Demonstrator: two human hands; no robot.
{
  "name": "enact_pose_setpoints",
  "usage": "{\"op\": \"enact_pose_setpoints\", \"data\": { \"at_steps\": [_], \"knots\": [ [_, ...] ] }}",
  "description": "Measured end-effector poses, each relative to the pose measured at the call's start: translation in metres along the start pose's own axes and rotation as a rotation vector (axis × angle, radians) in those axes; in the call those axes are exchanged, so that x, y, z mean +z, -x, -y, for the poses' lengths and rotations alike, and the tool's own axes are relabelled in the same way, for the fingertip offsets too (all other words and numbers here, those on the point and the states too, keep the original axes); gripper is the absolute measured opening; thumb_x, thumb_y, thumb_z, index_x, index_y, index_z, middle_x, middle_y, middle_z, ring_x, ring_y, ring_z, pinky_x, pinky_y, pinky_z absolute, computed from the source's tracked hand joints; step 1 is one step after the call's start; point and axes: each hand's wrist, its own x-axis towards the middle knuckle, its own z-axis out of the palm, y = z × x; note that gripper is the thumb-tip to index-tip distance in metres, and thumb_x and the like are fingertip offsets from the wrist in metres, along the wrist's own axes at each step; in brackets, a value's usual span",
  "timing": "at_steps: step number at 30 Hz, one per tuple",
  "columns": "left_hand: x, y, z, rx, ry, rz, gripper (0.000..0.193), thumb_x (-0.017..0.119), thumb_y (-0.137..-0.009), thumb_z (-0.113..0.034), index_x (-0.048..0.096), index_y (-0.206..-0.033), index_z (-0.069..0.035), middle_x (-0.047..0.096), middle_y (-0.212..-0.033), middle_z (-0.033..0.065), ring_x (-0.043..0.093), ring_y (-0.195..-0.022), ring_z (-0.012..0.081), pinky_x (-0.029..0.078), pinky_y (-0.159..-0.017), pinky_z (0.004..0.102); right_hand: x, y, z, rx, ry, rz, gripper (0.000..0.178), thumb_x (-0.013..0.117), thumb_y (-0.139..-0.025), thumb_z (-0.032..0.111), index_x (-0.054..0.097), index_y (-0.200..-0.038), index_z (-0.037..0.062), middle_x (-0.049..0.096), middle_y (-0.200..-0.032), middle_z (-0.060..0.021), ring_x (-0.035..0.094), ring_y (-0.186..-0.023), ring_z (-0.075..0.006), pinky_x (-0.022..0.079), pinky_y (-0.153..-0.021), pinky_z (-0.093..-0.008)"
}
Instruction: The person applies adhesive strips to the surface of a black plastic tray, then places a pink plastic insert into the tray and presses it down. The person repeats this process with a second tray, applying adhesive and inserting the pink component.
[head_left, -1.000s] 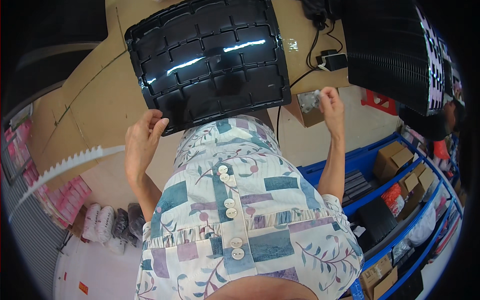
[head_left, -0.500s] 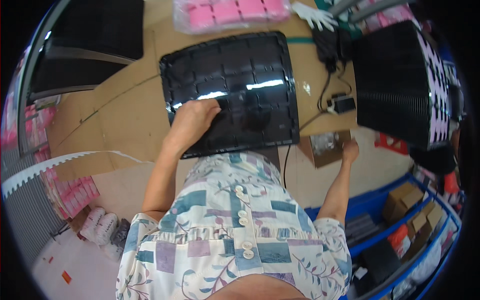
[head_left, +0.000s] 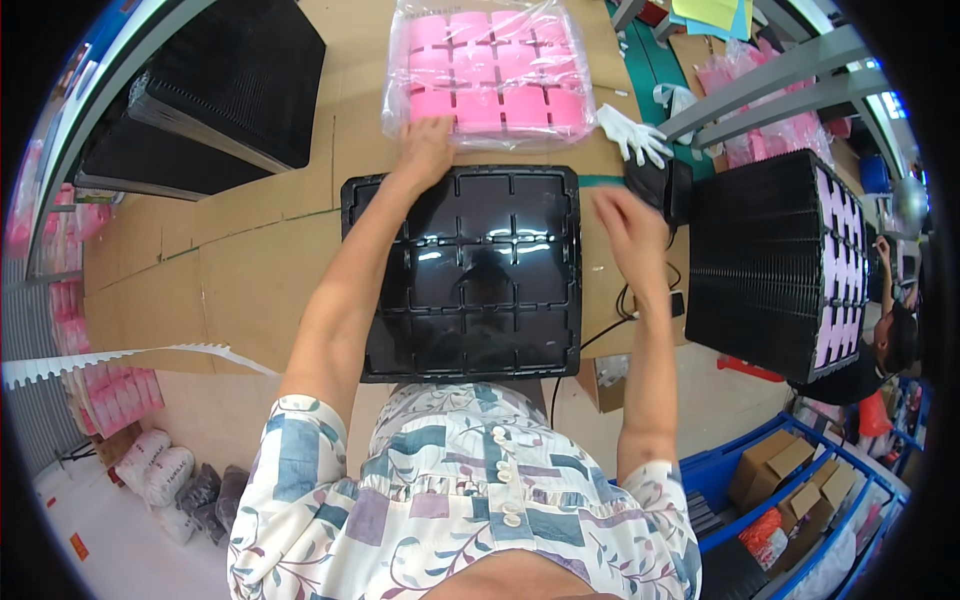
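Where I look down on the cardboard-covered table (head_left: 250, 270), a tall dark stack (head_left: 755, 260) flanks its right side and a black pile (head_left: 235, 90) its far left. A white glove (head_left: 632, 135) lies just beside the clear bag of pink pieces (head_left: 500, 75). My left forearm (head_left: 345, 300) crosses the black tray (head_left: 470, 335), hiding part of its left side. Glossy, rectangular and marked off in a grid, the tray lies at the table's near edge, before the bag. My left hand (head_left: 425, 152), fingers bent, is at the bag's near edge; I cannot tell whether it grips. My right hand (head_left: 635, 235) hovers right of the tray, fingers curled; I cannot tell whether they hold anything.
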Motion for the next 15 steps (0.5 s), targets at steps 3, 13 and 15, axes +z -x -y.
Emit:
{"op": "enact_pose_setpoints", "data": {
  "at_steps": [3, 13, 15],
  "knots": [
    [0.005, 0.002, -0.015, -0.03, -0.016, 0.184, 0.019, 0.067, -0.086, -0.02, 0.073, -0.096, -0.007, 0.067, -0.095, 0.0121, 0.061, -0.101, 0.03, 0.04, -0.096, 0.044, 0.067, -0.117, -0.06, -0.27, 0.204, -0.032, 0.015, 0.066, -0.089, 0.014, 0.07, -0.098, 0.0028, 0.07, -0.095, -0.0161, 0.067, -0.093, -0.0336, 0.051, -0.082, -0.0425],
    [-0.016, 0.011, -0.024, -0.015, 0.155, 0.043, 0.017, 0.065, -0.086, -0.01, 0.068, -0.099, -0.001, 0.067, -0.099, 0.0153, 0.061, -0.101, 0.034, 0.043, -0.096, 0.0457, 0.117, -0.182, -0.119, -0.285, 0.462, 0.288, 0.019, 0.065, -0.089, 0.025, 0.071, -0.093, 0.0074, 0.069, -0.093, -0.0165, 0.065, -0.092, -0.0353, 0.051, -0.082, -0.0467],
    [-0.014, 0.008, -0.041, -0.033, 0.233, -0.029, 0.016, 0.066, -0.084, -0.008, 0.068, -0.099, -0.001, 0.067, -0.101, 0.0154, 0.061, -0.101, 0.0349, 0.045, -0.092, 0.0461, 0.11, -0.191, -0.124, -0.304, 0.332, 0.196, 0.02, 0.065, -0.09, 0.025, 0.071, -0.093, 0.0062, 0.068, -0.086, -0.0136, 0.065, -0.082, -0.0295, 0.051, -0.076, -0.0424]
  ]
}}
